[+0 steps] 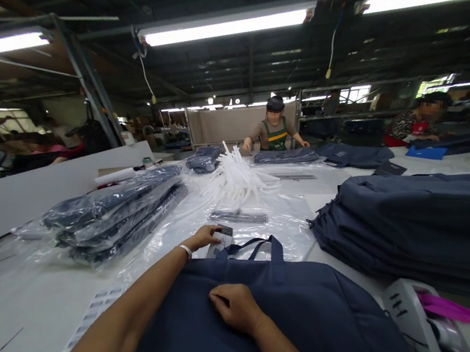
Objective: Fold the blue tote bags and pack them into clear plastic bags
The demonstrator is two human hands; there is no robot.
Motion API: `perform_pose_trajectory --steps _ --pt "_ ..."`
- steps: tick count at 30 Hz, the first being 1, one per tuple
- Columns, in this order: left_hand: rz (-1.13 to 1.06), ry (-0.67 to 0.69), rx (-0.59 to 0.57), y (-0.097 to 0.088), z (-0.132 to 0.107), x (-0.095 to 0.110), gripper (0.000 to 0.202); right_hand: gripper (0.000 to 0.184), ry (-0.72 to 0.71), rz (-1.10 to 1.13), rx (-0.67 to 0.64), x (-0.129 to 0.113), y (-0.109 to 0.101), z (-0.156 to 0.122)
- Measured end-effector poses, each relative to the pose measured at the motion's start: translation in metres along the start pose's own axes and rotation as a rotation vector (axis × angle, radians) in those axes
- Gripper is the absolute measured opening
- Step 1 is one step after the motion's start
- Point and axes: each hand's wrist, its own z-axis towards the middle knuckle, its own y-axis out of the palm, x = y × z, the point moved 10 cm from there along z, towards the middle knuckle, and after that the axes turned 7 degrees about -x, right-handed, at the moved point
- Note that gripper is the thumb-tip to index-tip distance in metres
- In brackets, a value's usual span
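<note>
Left hand (204, 238) pinches card (226, 233) at its edge, beside bag handles (277, 252). Right hand (238, 307) loosely curled on navy bag (313, 303); can't tell if it grips anything. Bag lies toward near edge of surface (39, 294). Best: hold card clear of handles, steady fabric lightly, avoid creasing. Wrapped stack (111, 211) toward left edge.

A navy bag (287, 300) is laid on the surface (35, 293), its handles (277, 251) raised at the far edge; beside them, a small dark-topped tag (225, 236) is held.
</note>
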Motion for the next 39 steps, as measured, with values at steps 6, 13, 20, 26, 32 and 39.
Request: perform_pose_trajectory --steps 6,13,20,26,32,39 --pt "0.445 -0.053 0.123 -0.058 -0.016 0.034 0.034 0.023 0.020 0.044 0.024 -0.003 -0.008 0.003" --pt "0.839 -0.088 0.193 -0.071 -0.084 0.097 0.023 0.025 0.143 0.291 0.256 0.022 -0.030 0.001" --pt "0.989 -0.057 0.147 -0.028 -0.145 0.136 0.021 0.028 0.273 0.443 0.505 0.053 -0.053 -0.011" --pt "0.883 -0.057 -0.004 0.057 -0.170 0.121 0.025 0.039 0.324 0.646 0.657 0.080 -0.061 -0.020" --pt "0.685 0.088 0.086 0.111 -0.177 0.101 0.048 0.053 0.350 1.199 0.742 0.103 -0.063 -0.021" --pt "0.509 0.097 0.312 0.113 -0.188 0.076 0.047 0.053 0.108 1.309 0.646 0.049 -0.108 -0.012"
